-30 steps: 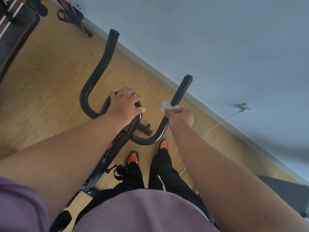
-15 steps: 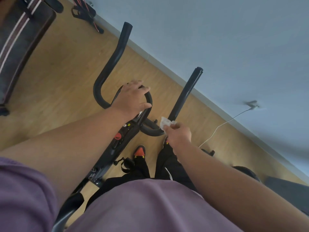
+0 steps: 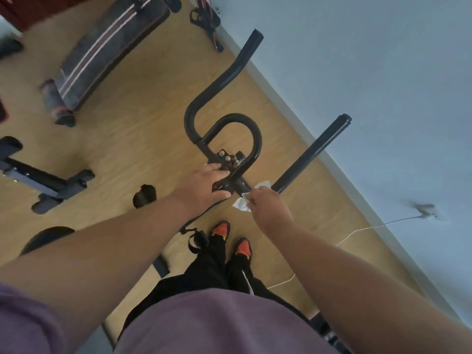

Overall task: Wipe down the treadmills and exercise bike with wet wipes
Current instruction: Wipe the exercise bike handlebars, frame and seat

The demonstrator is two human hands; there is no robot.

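Home gym room, looking like a spare room at home: black exercise bike handlebars (image 3: pixel 224 129) standing over a wood-look floor (image 3: pixel 132 103), padded bench (image 3: pixel 107 44) lying nearby, another machine's base (image 3: pixel 43 180) sitting left, cable (image 3: pixel 370 227) trailing along the plain pale-blue wall (image 3: pixel 357 72).

Glossy black metal handlebar (image 3: pixel 251 135) over matt wood-grain floor (image 3: pixel 132 139)

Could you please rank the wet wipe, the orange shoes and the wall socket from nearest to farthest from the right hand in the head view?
1. Wet wipe: pinched in the right hand.
2. Orange shoes: on the floor, below the hand.
3. Wall socket: on the wall, far right.
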